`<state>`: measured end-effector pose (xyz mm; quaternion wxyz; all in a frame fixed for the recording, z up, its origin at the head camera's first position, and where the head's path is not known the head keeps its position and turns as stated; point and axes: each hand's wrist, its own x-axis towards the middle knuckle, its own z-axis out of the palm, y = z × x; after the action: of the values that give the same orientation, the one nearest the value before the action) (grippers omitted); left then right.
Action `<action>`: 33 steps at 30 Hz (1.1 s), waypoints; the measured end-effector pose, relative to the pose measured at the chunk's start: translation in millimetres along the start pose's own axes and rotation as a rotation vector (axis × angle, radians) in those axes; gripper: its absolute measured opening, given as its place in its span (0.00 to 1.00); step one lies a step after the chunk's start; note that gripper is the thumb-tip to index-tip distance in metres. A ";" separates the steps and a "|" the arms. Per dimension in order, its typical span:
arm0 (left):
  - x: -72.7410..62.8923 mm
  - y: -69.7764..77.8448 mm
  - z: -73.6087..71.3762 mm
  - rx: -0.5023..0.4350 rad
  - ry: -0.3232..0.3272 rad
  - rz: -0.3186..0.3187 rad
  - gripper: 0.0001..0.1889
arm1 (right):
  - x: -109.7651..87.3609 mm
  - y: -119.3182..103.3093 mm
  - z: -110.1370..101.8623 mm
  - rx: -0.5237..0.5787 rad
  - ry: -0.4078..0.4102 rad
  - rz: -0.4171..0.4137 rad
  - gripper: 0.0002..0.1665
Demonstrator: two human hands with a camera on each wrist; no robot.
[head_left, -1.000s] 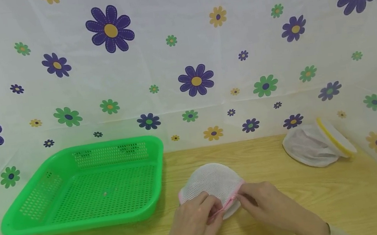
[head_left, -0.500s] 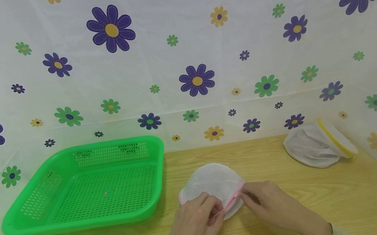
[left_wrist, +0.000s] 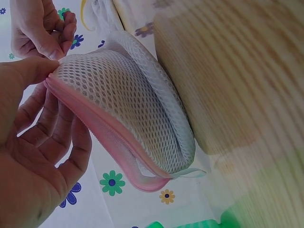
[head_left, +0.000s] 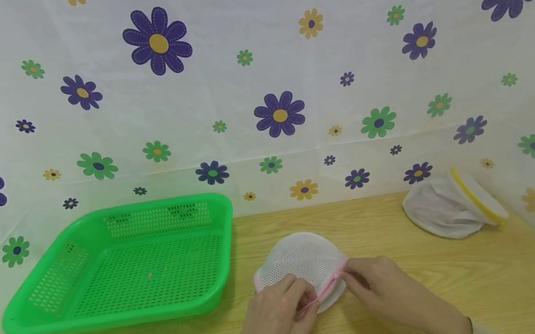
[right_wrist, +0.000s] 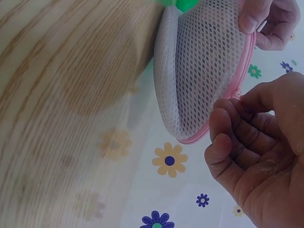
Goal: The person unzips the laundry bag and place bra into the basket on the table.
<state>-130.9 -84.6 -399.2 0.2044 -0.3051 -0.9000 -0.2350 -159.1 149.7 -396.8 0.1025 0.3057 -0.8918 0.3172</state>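
A white mesh laundry bag with a pink zipper edge stands on the table in the head view. My left hand pinches the pink edge near its middle between thumb and forefinger. Farther right along that edge, my right hand pinches the zipper at its small pull, which the fingertips mostly hide. In the left wrist view the pink zipper runs down from my left thumb, and its two sides part near the lower end. The right wrist view has the right fingertips curled at the pink edge.
To the left stands a green plastic basket with perforated sides. At the back right lies another white bag with a yellow rim. A flowered white sheet hangs behind the wooden table.
My right hand has slid a little to the right along the pink zipper edge. The left hand keeps its pinch in place, and the bag stays where it was.
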 end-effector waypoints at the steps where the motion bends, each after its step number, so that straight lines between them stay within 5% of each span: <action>1: 0.0 0.0 0.0 -0.005 -0.002 -0.002 0.06 | 0.0 -0.1 -0.2 -0.002 -0.001 0.001 0.10; 21: -0.2 -6.3 -9.2 -0.105 -0.050 -0.048 0.04 | 0.3 2.7 -3.4 -0.020 0.002 0.049 0.06; 33: -2.7 -13.4 -14.2 -0.120 -0.019 -0.031 0.03 | 3.4 3.9 -6.2 -0.012 -0.028 0.054 0.05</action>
<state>-134.4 -103.1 -393.1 0.1734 -0.3052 -0.8908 -0.2886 -164.3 154.4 -392.7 0.0832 0.2854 -0.9029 0.3104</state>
